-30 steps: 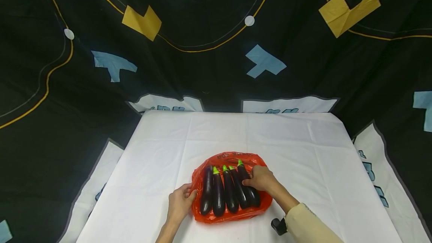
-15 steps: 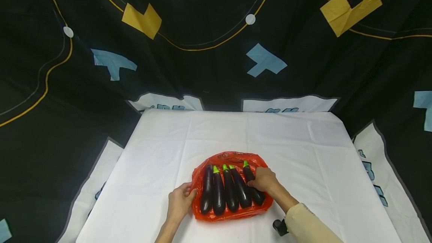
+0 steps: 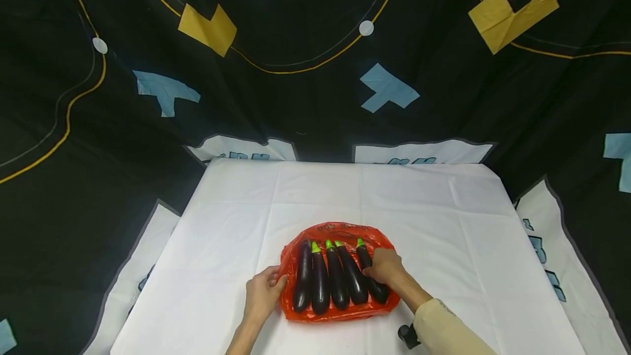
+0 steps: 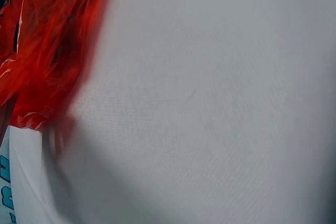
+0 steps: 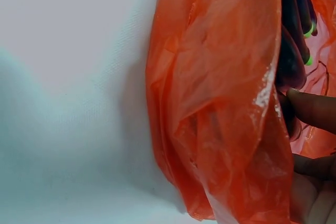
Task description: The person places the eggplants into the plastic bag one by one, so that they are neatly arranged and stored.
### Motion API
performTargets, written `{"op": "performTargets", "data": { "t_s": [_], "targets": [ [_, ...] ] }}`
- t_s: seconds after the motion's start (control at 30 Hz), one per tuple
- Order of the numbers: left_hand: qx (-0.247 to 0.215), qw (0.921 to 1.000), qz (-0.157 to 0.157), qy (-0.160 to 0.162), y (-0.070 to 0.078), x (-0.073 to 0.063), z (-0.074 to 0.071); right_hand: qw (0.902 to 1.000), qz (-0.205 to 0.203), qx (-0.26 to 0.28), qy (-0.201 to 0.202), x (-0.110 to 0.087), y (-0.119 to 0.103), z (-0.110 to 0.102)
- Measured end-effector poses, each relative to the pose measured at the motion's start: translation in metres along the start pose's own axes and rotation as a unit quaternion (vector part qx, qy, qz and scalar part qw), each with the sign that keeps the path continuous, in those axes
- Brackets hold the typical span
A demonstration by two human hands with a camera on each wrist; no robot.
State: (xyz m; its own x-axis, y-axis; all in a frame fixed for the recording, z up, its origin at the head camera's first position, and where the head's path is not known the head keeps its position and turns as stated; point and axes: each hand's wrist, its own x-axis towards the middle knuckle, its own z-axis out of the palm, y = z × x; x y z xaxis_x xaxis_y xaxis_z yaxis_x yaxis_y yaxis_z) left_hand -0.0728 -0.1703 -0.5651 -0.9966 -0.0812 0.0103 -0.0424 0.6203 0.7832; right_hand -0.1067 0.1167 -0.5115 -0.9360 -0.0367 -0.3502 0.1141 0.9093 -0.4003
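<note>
An open red plastic bag (image 3: 335, 316) sits on the white cloth with several dark purple eggplants (image 3: 320, 284) lying side by side in it, most showing green stem ends. My left hand (image 3: 262, 293) pinches the bag's left rim between thumb and fingers. At the right side, my right hand (image 3: 386, 267) reaches into the bag and grips the rightmost eggplant (image 3: 365, 256). The right wrist view shows the bag's wall (image 5: 215, 93) in front of part of that hand, with a thumb (image 5: 315, 109) against dark eggplant skin. Only red bag film (image 4: 50, 51) appears in the left wrist view; the left hand's grip is hidden there.
White cloth (image 3: 419, 196) covers the table around the bag. By the right sleeve (image 3: 446, 327) is a small black object (image 3: 407, 336), its kind unclear. A dark curtain (image 3: 296, 108) with yellow and blue shapes hangs behind the table.
My right hand has shifted right and slightly down with the rightmost eggplant, so a gap now parts it from the others. The left hand stays on the bag's rim.
</note>
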Motion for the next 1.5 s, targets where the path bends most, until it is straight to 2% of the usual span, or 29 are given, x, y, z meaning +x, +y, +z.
{"op": "performTargets", "data": {
  "t_s": [0.13, 0.47, 1.5],
  "targets": [
    [0.002, 1.0, -0.001, 0.002, 0.0011, 0.0002, -0.0005, 0.9998, 0.019, -0.002, -0.011, 0.0054, 0.0011, 0.0016],
    [0.007, 0.9999, -0.01, -0.002, 0.0012, 0.0011, -0.0008, 0.9993, 0.031, 0.006, -0.018, 0.0071, 0.0021, 0.003],
    [0.005, 0.9999, -0.012, 0.0, 0.0002, 0.0013, 0.0005, 0.9999, 0.014, -0.006, 0.003, 0.007, 0.0023, 0.0082]
  ]
}}
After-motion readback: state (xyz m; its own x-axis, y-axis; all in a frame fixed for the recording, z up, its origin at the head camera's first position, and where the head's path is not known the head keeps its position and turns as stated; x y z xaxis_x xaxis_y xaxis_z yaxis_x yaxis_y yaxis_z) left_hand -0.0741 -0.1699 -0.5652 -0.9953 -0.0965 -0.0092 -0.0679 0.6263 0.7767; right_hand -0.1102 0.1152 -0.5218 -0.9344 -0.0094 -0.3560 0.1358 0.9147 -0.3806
